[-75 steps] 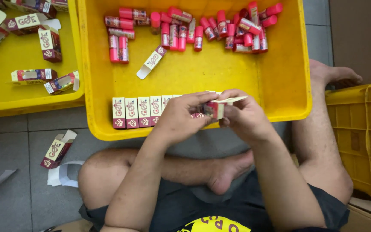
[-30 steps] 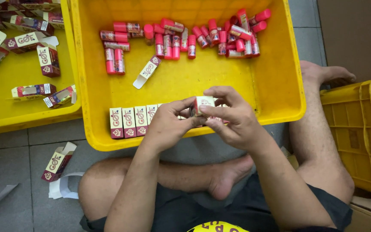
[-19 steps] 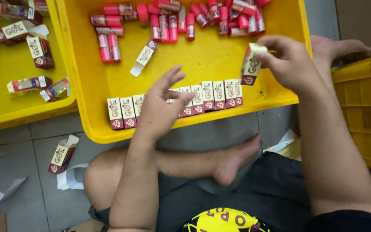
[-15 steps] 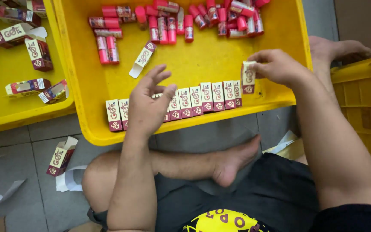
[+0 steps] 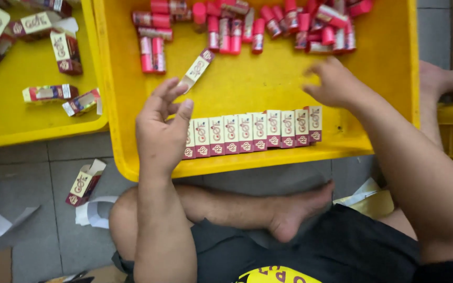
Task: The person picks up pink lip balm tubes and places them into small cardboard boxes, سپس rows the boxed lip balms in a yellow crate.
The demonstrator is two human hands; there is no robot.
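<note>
head view: looking straight down at a person sitting cross-legged on a tiled floor, both arms reaching into a yellow tray.
left hand (image 5: pixel 159 128): fingers spread wide and holding nothing; it hovers over the 9 o'clock end of the row of boxes, hiding the first one or two.
right hand (image 5: pixel 333 84): blurred, fingers loosely curled, palm down; nothing can be seen in it; it sits just above the 3 o'clock end of the row, apart from it.
row of boxes (image 5: pixel 252 131): small cream and dark red cartons standing side by side in a straight line along the tray's 6 o'clock edge, touching one another.
yellow tray (image 5: pixel 389 78): large, filling the upper middle of the view.
red tubes (image 5: pixel 260 23): a loose heap of red and pink tubes at the tray's 12 o'clock side, some lying in pairs.
single box (image 5: pixel 197 68): one carton lying tilted on the tray floor, between the tubes and the left hand.
second tray (image 5: pixel 38 131): yellow, at 9 o'clock, holding scattered cartons, some open.
fallen box (image 5: pixel 84 182): one carton on the floor at 8 o'clock, beside a scrap of white paper (image 5: pixel 98 212).
bare foot (image 5: pixel 300 209): at 6 o'clock, under the tray's near edge.
</note>
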